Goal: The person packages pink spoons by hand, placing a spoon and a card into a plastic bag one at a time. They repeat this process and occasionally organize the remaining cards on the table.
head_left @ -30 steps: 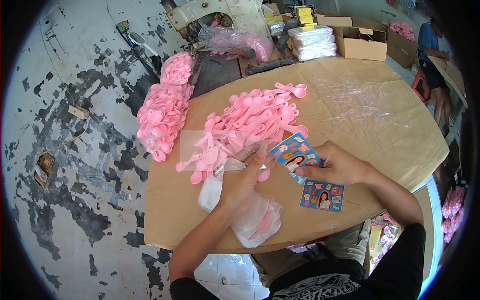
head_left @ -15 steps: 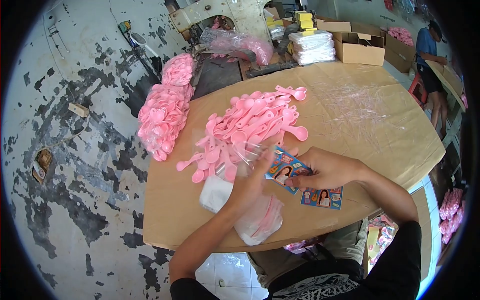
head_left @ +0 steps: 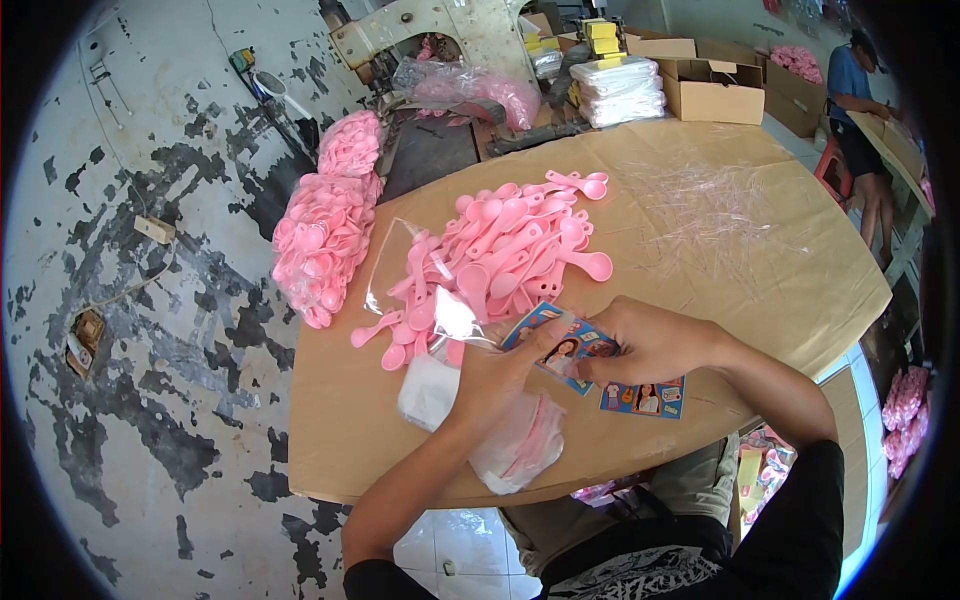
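Brown and faintly creased, the table top (head_left: 340, 430) spreads under a loose heap of pink spoons (head_left: 520, 235). Just on the person's side of that heap, the left hand (head_left: 500, 375) has its fingers nearly closed on a clear bag (head_left: 458, 315), which stretches over the heap's near left edge and catches a bright glare; its thumb lies across a blue printed card (head_left: 567, 352). The right hand (head_left: 655, 338), fingers curled and thumb pressed down, grips that card's right end, near the heap's lower edge. A second card (head_left: 648, 398) lies on the table, farther from the heap toward the person. Also on the near side are a white bundle (head_left: 428, 388) and a packet with pink contents (head_left: 525, 450), both partly behind the left arm. Thin clear strands (head_left: 710, 215) litter the surface right of the heap. To its left, bulging bags of pink pieces (head_left: 325, 240) stand against a grey wall (head_left: 120, 250) with flaking paint. Beyond the heap sit a worn pale machine (head_left: 490, 35), stacked plastic packs (head_left: 620, 95) and an open carton (head_left: 715, 95). Far right of it, a person in blue (head_left: 848, 85) bends over another table.
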The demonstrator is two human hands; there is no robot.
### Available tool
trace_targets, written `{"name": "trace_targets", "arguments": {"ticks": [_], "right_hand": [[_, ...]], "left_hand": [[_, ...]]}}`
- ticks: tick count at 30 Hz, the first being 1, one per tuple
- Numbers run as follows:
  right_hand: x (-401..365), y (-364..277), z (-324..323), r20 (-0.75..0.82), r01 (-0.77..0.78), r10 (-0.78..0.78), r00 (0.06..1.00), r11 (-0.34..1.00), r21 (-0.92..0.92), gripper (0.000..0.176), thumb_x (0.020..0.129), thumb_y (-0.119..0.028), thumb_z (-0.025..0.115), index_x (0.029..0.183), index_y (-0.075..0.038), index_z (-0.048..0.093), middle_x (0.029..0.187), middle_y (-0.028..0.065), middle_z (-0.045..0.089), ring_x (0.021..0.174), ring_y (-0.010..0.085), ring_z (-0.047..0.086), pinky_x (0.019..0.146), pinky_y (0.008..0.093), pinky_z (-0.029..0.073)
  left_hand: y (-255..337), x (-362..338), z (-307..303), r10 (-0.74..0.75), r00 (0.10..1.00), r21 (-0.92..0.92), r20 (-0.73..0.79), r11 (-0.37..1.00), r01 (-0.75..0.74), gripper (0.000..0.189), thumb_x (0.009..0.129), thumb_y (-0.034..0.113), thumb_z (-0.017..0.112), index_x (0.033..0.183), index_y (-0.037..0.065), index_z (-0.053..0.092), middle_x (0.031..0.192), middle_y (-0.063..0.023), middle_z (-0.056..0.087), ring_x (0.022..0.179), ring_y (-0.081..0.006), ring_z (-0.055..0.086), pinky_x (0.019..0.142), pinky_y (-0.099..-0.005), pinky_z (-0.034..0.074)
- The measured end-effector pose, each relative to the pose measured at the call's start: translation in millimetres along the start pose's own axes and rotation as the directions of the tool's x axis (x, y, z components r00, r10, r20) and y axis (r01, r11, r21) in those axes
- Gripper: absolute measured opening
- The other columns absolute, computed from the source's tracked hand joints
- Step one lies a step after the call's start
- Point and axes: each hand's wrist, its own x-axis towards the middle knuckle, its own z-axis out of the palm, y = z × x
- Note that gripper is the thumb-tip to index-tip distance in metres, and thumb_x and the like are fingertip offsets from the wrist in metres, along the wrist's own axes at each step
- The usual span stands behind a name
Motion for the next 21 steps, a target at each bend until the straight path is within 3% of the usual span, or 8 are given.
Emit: {"name": "trace_targets", "arguments": {"ticks": [1,4,7,10,14,17,19,21], "right_hand": [[1,2,1,-0.017,0.038,-0.038,0.999,0.999,-0.013,0.019,0.089,-0.016,0.059,0.099,0.0,0.064,0.075,0.008,0.066,0.067,0.015,0.062,0.065,0.0303,0.05],[4,9,16,-0.302,0.24,-0.187,0.935,0.959,0.149,0.02,0.089,-0.01,0.059,0.106,-0.002,0.063,0.081,0.0078,0.066,0.073,0.0137,0.062,0.069,0.0298,0.05],[2,11,14,-0.393,0.216,-0.152,0.907,0.968,0.124,0.024,0.09,-0.008,0.059,0.113,-0.003,0.06,0.087,0.0064,0.065,0.077,0.0107,0.059,0.072,0.0294,0.049],[2,18,12,-0.333,0.112,-0.033,0.942,0.969,0.221,0.025,0.092,-0.011,0.062,0.114,-0.001,0.061,0.089,0.0011,0.065,0.082,0.0043,0.053,0.074,0.0245,0.046],[4,16,18,-0.407,0.167,-0.046,0.912,0.949,0.267,0.022,0.094,-0.013,0.061,0.112,0.0,0.063,0.092,0.0009,0.065,0.084,0.0053,0.054,0.078,0.0258,0.047],[5,20,21,-0.461,0.172,-0.022,0.887,0.943,0.286,0.021,0.094,-0.015,0.061,0.11,-0.001,0.064,0.091,0.0003,0.065,0.083,0.0051,0.054,0.075,0.0256,0.046],[9,22,26,-0.519,0.237,-0.068,0.852,0.935,0.265,0.02,0.094,-0.018,0.062,0.108,-0.004,0.066,0.087,-0.001,0.064,0.077,0.0035,0.052,0.066,0.024,0.045],[11,21,31,-0.509,0.262,-0.073,0.858,0.914,0.309,0.021,0.094,-0.018,0.062,0.109,-0.004,0.066,0.089,-0.0012,0.064,0.079,0.0039,0.052,0.068,0.0241,0.045]], "left_hand": [[0,-2,7,-0.003,1.0,-0.026,-0.019,1.0,0.002,0.028,0.09,0.017,0.067,0.11,-0.002,0.065,0.104,-0.0086,0.07,0.091,-0.0116,0.065,0.083,-0.0275,0.052],[-6,-1,4,0.044,0.999,0.006,-0.02,0.999,-0.044,0.027,0.09,0.017,0.068,0.11,-0.001,0.065,0.101,-0.0069,0.07,0.09,-0.0109,0.064,0.082,-0.0265,0.052],[-6,2,7,0.141,0.99,0.013,-0.021,0.99,-0.141,0.026,0.092,0.02,0.066,0.11,0.001,0.065,0.102,-0.0065,0.069,0.091,-0.0106,0.063,0.08,-0.0256,0.051],[-8,3,0,0.112,0.99,-0.116,-0.083,0.986,-0.121,0.027,0.094,0.024,0.063,0.109,0.002,0.065,0.106,-0.0073,0.067,0.093,-0.011,0.062,0.079,-0.0255,0.05],[-3,1,2,0.164,0.981,-0.278,-0.101,0.942,-0.186,0.03,0.096,0.029,0.059,0.106,0.002,0.067,0.103,-0.0062,0.068,0.094,-0.0106,0.062,0.08,-0.0238,0.049],[0,-2,1,0.206,0.976,-0.304,-0.078,0.927,-0.22,0.023,0.099,0.02,0.054,0.108,0.001,0.064,0.108,-0.0084,0.067,0.097,-0.0145,0.063,0.086,-0.0345,0.052],[-2,-2,1,0.175,0.971,-0.15,-0.164,0.968,-0.2,0.025,0.095,0.021,0.06,0.107,0.0,0.066,0.101,-0.0051,0.068,0.089,-0.0099,0.063,0.08,-0.027,0.05],[-3,-3,3,0.17,0.968,-0.052,-0.187,0.982,-0.182,0.025,0.092,0.02,0.065,0.106,0.0,0.066,0.097,-0.0031,0.069,0.084,-0.0075,0.062,0.078,-0.0237,0.05]]}}
